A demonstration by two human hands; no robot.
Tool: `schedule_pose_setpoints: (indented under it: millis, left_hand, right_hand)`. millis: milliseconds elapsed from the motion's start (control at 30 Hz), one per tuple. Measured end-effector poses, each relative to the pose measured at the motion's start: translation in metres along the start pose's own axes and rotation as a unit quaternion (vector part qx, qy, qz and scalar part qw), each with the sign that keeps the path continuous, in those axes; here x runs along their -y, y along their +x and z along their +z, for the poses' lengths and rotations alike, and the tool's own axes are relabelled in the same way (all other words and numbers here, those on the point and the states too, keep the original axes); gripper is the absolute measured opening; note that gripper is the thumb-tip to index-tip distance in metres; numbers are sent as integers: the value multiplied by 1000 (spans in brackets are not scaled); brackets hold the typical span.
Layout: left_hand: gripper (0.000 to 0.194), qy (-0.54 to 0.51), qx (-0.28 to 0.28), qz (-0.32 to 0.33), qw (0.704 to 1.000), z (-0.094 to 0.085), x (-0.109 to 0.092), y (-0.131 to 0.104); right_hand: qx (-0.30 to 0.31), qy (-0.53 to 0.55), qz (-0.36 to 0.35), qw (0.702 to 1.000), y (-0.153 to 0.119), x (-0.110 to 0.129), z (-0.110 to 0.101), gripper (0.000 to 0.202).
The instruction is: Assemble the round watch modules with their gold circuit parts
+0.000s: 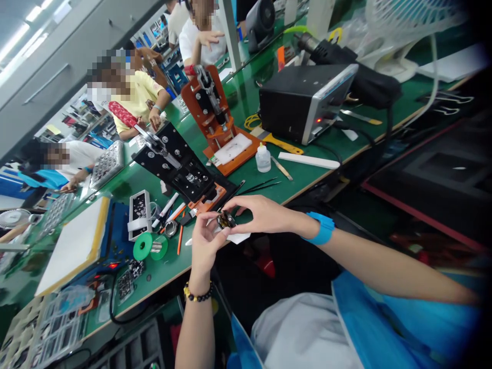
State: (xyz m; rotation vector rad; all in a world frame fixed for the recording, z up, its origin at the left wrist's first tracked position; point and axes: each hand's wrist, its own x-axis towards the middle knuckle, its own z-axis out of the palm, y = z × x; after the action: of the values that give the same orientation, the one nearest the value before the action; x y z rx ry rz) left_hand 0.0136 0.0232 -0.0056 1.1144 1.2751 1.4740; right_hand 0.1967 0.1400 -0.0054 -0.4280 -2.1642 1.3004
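Note:
A small dark round part [226,220] with brownish-gold patches is held up in front of the bench edge; its kind is too small to make out. On its left side, the fingers and thumb of my left hand [206,240] are closed around it. My right hand [265,214] pinches it from the other side between thumb and fingers. A white sheet-like piece [239,238] shows just below the hands. Right behind them stands a black lever press [180,164] with a red handle and an orange base. Black tweezers [259,185] lie beside the press.
An orange press [225,123], a clear bottle [263,158] and a black control box [303,102] stand farther back. Left are a solder wire spool [143,247], a tray of small parts [139,212] and a blue heating-plate-like unit [77,246]. Several people sit across the bench.

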Motion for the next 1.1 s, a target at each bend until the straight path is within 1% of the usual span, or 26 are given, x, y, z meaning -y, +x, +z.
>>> schedule_pose_setpoints:
  millis: [100,233,433,700,800,867,933,1033,1100]
  left_hand:
    - [39,-7,8,-14,1000,-1,0,0]
    - [37,-3,12,-16,1000,-1,-1,0]
    - [36,6,13,-11,1000,0,-1,-1]
    - [40,-10,-3,-1,1000,4,-1,-2]
    - [39,-38,-4,1,999,3,-3,-3]
    - [40,-57,-14,-10,998,2,-4,-3]
    - [44,-62,-39,-25,997,0,-5,-2]
    - [49,-55,-71,-39,995,-1,-5,-1]
    - [51,-55,-67,-44,995,-2,-5,-1]
  right_hand:
    - [0,15,21,1000,-1,0,-1,50]
    - [-1,42,38,998,-2,1,-2,50]
    - [-3,48,57,997,-2,3,-2,48]
    - [-19,111,46,993,-4,1,-5,45]
    - [-41,159,55,985,-5,-1,-5,47]
    - [-59,196,70,976,-4,-1,-6,50]
    - [-65,217,81,971,-4,-2,-7,53]
    - [-54,228,90,968,-3,-1,-7,57]
    - [-44,229,92,968,-2,-1,-7,57]
